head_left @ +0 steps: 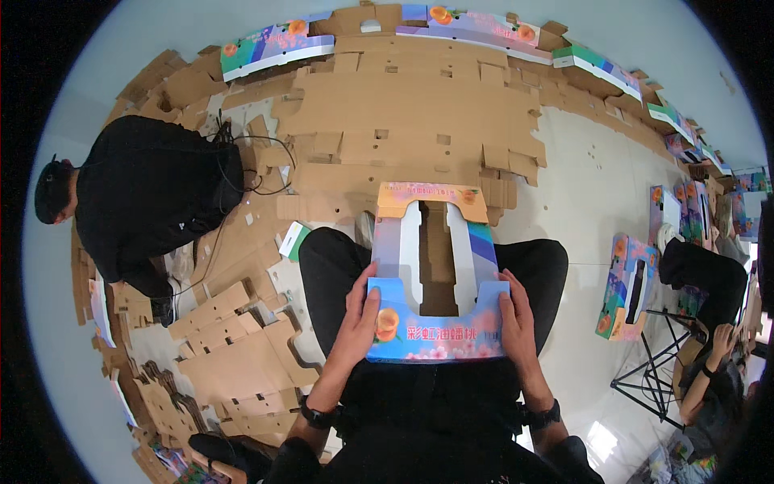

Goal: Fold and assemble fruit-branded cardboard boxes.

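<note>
Blue, purple and orange print covers the carton (439, 348), which I log at mid-view, between the dark-trousered knees (332, 262). Hands are apart, each clamped on one side of it near the close corners: left hand (353, 321) with thumb on the printed front, right hand (521, 316) likewise. A long cut-out in the top shows brown inside, white flaps along both edges. Whether the carton rests on the lap, I cannot tell. Also noted: flattened brown cardboard (347, 109) over the pale floor (584, 181), a person in black (153, 189) bending at left, another printed carton (617, 282) at right.
</note>
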`<state>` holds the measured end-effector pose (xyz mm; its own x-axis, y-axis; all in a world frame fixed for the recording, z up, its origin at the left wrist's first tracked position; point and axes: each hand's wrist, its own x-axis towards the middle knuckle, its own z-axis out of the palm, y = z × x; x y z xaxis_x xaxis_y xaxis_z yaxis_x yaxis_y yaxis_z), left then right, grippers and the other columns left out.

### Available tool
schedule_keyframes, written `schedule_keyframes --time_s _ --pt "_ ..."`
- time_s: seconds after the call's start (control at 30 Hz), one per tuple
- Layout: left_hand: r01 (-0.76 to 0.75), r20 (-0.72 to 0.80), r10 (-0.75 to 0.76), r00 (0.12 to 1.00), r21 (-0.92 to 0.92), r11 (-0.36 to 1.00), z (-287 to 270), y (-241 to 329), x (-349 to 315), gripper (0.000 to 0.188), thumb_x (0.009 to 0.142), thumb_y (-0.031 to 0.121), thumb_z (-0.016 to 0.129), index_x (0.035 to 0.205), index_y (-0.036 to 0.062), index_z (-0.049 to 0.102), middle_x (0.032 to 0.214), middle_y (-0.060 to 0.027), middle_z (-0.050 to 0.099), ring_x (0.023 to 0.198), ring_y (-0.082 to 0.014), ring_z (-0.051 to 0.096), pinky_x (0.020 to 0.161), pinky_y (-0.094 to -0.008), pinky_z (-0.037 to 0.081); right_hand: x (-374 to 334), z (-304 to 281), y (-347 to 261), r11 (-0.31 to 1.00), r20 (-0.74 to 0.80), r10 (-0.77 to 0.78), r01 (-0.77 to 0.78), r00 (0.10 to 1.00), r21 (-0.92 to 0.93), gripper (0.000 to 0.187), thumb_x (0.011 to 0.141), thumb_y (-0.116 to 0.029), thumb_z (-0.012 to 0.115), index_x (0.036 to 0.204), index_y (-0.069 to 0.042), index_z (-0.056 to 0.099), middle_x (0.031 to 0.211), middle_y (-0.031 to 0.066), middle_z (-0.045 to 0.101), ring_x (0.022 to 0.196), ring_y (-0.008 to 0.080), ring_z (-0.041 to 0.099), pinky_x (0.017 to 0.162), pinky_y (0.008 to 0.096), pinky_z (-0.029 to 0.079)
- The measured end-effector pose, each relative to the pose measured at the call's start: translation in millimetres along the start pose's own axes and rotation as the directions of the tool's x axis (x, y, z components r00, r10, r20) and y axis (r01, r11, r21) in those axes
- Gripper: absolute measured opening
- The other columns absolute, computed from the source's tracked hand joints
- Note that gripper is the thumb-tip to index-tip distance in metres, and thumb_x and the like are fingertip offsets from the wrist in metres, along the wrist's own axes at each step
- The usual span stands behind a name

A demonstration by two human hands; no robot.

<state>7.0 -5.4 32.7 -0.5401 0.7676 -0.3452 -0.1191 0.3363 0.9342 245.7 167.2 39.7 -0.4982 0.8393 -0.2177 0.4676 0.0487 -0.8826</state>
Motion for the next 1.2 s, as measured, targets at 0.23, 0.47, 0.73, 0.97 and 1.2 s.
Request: schedule_keyframes --time_s 0.23,0.47,0.73,0.97,1.2 --pt "0.099 0.013 -0.098 0.995 -0.121 0.988 -0.5 -3.8 4.3 0.047 0.110 0.027 0.036 0.152 0.0050 0.038 0.157 -0.0124 0.037 0.145 -0.0239 0.032 0.119 -0.0344 0.023 1.6 5.5 3.1 0.956 0.025 0.112 -0.115 0.993 0.271 0.045 0.109 -0.022 0.040 0.147 0.002 0.044 0.146 0.0185 0.052 0.135 0.0244 0.048 0.114 0.0344 0.035" --pt "0.062 -0.019 -0.064 0.998 -0.092 0.994 -0.7 -15.4 10.1 0.050 0.108 0.025 0.040 0.155 0.0082 0.033 0.154 -0.0115 0.040 0.140 -0.0210 0.039 0.117 -0.0331 0.028 9.3 9.9 27.4 0.929 0.026 0.169 -0.168 0.985 0.330 0.042 0.107 -0.019 0.042 0.143 0.001 0.050 0.143 0.0170 0.054 0.130 0.0239 0.052 0.111 0.0332 0.037" --pt "0.191 -0.041 -0.214 0.976 -0.319 0.928 3.9 -21.2 23.0 0.060 0.101 0.014 0.049 0.156 0.0090 0.026 0.149 -0.0173 0.041 0.136 -0.0251 0.042 0.114 -0.0356 0.033 12.0 15.4 43.5 0.899 0.036 0.180 -0.179 0.983 0.399 0.044 0.101 -0.005 0.050 0.144 -0.001 0.045 0.140 0.0141 0.055 0.129 0.0222 0.053 0.109 0.0344 0.041" --pt "0.447 0.193 -0.405 0.894 -0.459 0.768 -8.3 -14.6 30.9 0.078 0.092 0.025 0.065 0.153 0.0009 0.022 0.142 -0.0187 0.049 0.127 -0.0254 0.053 0.106 -0.0389 0.044 -1.0 2.8 20.6 0.950 -0.005 0.063 -0.058 0.998 0.308 0.045 0.100 -0.003 0.052 0.145 -0.001 0.045 0.141 0.0143 0.054 0.130 0.0224 0.052 0.111 0.0353 0.039" --pt "0.320 0.184 -0.263 0.947 -0.592 0.740 8.1 5.2 8.4 0.082 0.088 0.017 0.073 0.153 0.0074 0.023 0.137 -0.0182 0.048 0.125 -0.0280 0.053 0.106 -0.0401 0.046 -4.5 -32.8 -36.3 0.997 -0.080 -0.079 0.080 0.994 0.011 0.050 0.094 0.001 0.055 0.144 -0.001 0.046 0.142 0.0161 0.054 0.130 0.0267 0.052 0.111 0.0381 0.039"
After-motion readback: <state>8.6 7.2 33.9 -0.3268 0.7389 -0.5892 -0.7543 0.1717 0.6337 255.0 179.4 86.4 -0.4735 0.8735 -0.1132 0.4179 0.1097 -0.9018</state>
